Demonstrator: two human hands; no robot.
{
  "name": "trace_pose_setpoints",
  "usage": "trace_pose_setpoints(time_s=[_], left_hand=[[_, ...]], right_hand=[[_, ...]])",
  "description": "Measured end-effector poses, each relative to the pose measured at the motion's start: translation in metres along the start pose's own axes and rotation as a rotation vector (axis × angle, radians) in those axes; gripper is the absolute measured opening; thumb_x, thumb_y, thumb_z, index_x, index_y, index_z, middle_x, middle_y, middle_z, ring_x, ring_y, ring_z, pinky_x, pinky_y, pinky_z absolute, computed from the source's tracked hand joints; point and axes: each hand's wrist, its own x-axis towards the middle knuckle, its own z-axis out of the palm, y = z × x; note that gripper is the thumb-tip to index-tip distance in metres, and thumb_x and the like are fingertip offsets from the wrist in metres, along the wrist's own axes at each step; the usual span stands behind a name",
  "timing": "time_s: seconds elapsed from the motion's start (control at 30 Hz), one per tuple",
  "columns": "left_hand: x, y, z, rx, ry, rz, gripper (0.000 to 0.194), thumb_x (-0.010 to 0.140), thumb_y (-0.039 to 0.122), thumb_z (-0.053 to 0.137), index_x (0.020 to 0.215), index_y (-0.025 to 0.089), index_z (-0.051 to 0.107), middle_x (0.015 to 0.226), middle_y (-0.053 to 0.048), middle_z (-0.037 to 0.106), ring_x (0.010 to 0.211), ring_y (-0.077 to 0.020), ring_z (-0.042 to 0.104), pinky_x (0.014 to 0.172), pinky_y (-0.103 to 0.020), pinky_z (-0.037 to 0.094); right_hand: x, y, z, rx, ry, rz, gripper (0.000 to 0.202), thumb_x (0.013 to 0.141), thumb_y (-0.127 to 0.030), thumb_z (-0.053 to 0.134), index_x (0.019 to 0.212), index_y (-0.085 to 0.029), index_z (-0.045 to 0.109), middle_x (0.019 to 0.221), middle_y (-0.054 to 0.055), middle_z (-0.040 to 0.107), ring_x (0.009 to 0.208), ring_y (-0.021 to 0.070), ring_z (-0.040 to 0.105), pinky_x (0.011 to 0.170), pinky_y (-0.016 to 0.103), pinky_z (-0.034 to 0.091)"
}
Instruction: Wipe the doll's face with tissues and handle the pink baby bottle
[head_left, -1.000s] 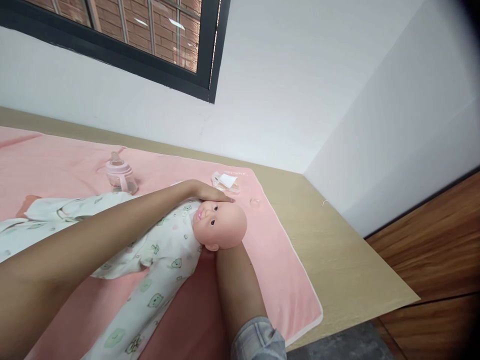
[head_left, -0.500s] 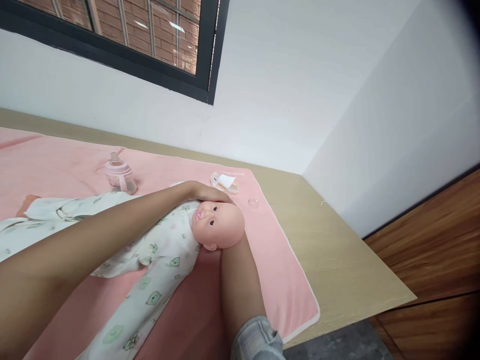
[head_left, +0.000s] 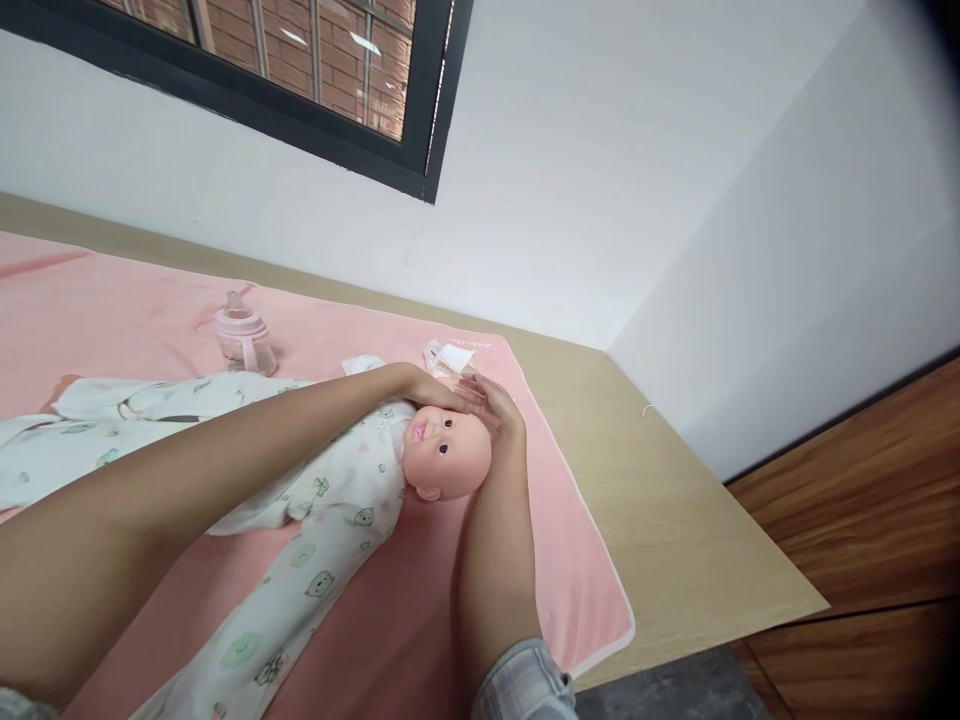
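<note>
A baby doll [head_left: 448, 455] in a white sleepsuit [head_left: 337, 490] with green animal prints lies on its back, its bald head to the right. Over its body stretches my left arm, and my left hand [head_left: 429, 388] lies along the far side of the head, fingers extended and partly hidden. My right hand [head_left: 504, 408] curves round the crown with its fingers stretched out, their tips close to those of my left hand. The head rests near my right wrist. Whether the fingertips touch each other I cannot tell.
A pink mat [head_left: 570, 560] covers much of the wooden surface [head_left: 637, 480]. On it stands a baby bottle [head_left: 246, 340] with a pink collar, and beyond my hands lies a clear packet [head_left: 450, 357] with a white label. A window [head_left: 330, 80] and white walls are behind.
My right hand has come out from beneath the doll's head and now shows at its crown. A small clear ring on the mat is now hidden. The view has shifted slightly.
</note>
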Motion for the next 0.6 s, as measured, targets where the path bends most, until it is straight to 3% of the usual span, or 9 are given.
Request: trace_pose_setpoints(time_s=[0.2,0.33,0.43,0.6], left_hand=[[0.003,-0.001,0.001,0.024,-0.009,-0.032,0.052,0.089,0.040,0.044,0.134,0.022,0.061,0.126,-0.006,0.069,0.117,-0.0254,0.061,0.098,-0.033,0.048],[0.001,-0.006,-0.002,0.082,0.036,-0.072,0.049,0.087,0.044,0.043,0.117,0.017,0.069,0.117,-0.011,0.072,0.099,-0.0256,0.067,0.085,-0.031,0.052],[-0.009,-0.009,-0.009,0.168,0.158,-0.086,0.047,0.086,0.046,0.044,0.108,0.015,0.070,0.112,-0.013,0.072,0.094,-0.0257,0.066,0.082,-0.031,0.050],[-0.044,-0.005,-0.015,0.292,0.426,-0.119,0.047,0.085,0.042,0.044,0.114,0.015,0.068,0.119,-0.013,0.070,0.102,-0.0286,0.063,0.087,-0.034,0.046]], right_hand=[[0.012,0.012,0.000,0.073,0.018,-0.035,0.015,0.090,-0.026,0.060,0.099,-0.017,0.069,0.120,0.007,0.069,0.088,0.0161,0.071,0.085,0.033,0.061],[0.017,0.018,0.001,0.120,-0.009,-0.056,0.019,0.090,-0.026,0.060,0.104,-0.017,0.068,0.128,0.006,0.066,0.090,0.0153,0.071,0.078,0.028,0.061],[0.019,0.018,0.003,0.148,-0.036,-0.073,0.021,0.090,-0.026,0.060,0.108,-0.018,0.067,0.124,0.006,0.068,0.089,0.0135,0.071,0.080,0.027,0.061],[0.018,0.018,0.004,0.202,-0.030,-0.096,0.019,0.088,-0.027,0.063,0.105,-0.019,0.067,0.115,0.005,0.070,0.093,0.0149,0.071,0.089,0.032,0.061]])
